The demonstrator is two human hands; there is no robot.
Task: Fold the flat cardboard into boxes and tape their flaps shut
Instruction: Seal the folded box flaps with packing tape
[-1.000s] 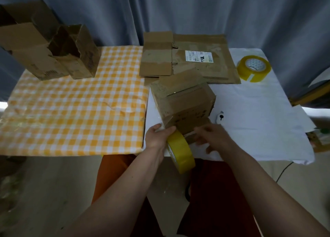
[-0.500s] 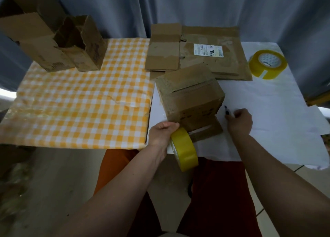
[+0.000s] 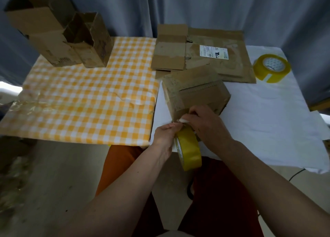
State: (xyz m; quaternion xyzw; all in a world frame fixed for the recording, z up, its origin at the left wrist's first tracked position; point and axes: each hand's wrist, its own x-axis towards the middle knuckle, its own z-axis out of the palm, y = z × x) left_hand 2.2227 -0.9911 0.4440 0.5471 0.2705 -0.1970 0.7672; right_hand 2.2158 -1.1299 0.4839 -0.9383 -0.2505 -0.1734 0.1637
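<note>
A folded cardboard box [image 3: 200, 94] with tape over its top seam stands on the white cloth [image 3: 267, 122] near the table's front edge. My left hand [image 3: 163, 138] grips a yellow tape roll [image 3: 190, 152] just below the box's near face. My right hand [image 3: 208, 126] is against that face above the roll, fingers curled round a small pale tool [image 3: 184, 119] where the tape leaves the roll. The box's lower front is hidden by both hands. Flat cardboard [image 3: 223, 61] lies behind the box, and a smaller flattened piece [image 3: 169, 54] rests on its left part.
A second yellow tape roll [image 3: 271, 69] lies at the back right. Two open cardboard boxes [image 3: 53, 31] stand at the back left on the yellow checkered cloth [image 3: 89, 102]. Grey curtains hang behind the table. My lap is below the table edge.
My right hand went right to a small dark item on the white cloth, then came back to the tape at the box's front. My left hand kept hold of the roll.
</note>
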